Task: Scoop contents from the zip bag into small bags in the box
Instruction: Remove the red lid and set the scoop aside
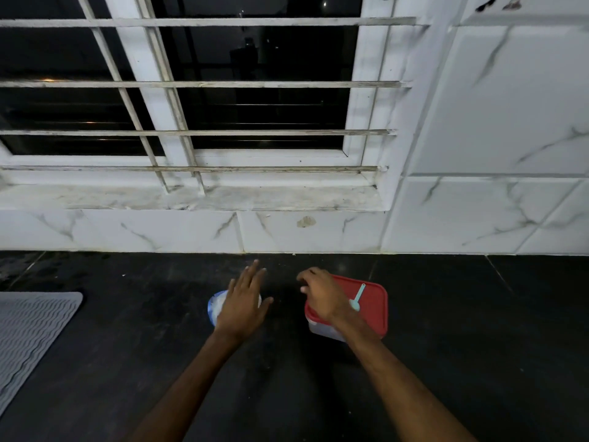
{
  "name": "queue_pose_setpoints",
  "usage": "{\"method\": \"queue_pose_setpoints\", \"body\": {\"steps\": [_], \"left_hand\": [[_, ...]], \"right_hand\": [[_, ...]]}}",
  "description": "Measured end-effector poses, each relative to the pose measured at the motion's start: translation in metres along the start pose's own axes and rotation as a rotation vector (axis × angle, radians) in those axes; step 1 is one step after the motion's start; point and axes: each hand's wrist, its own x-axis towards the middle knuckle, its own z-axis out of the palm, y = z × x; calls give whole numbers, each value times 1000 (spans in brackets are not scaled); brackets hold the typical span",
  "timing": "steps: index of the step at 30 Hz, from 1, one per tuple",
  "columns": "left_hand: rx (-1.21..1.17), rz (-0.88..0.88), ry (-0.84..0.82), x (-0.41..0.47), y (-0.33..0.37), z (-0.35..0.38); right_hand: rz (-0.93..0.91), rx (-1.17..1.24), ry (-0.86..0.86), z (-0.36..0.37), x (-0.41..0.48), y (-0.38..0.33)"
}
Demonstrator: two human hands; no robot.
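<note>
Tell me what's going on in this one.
A person reaches over a dark counter. The left hand, fingers straight, is over the zip bag. The right hand, loosely curled, is above the left end of the closed box, where a scoop lies on the red lid. No scooping has begun.

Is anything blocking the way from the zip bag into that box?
Yes. The red lid covers the box, with the blue scoop lying on top. Between zip bag and box, only bare counter shows.
</note>
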Motion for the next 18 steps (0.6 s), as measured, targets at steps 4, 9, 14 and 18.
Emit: {"method": "queue_pose_setpoints", "body": {"steps": [4, 9, 14, 18], "left_hand": [[-91, 239, -178, 5, 37, 22], [62, 303, -380, 1, 69, 52], [260, 450, -278, 1, 85, 62], [369, 537, -296, -9, 95, 60]], "right_hand": [[3, -38, -157, -34, -31, 53], [-39, -70, -357, -44, -59, 87], [-51, -293, -113, -52, -71, 99], [19, 2, 355, -58, -71, 108]]}}
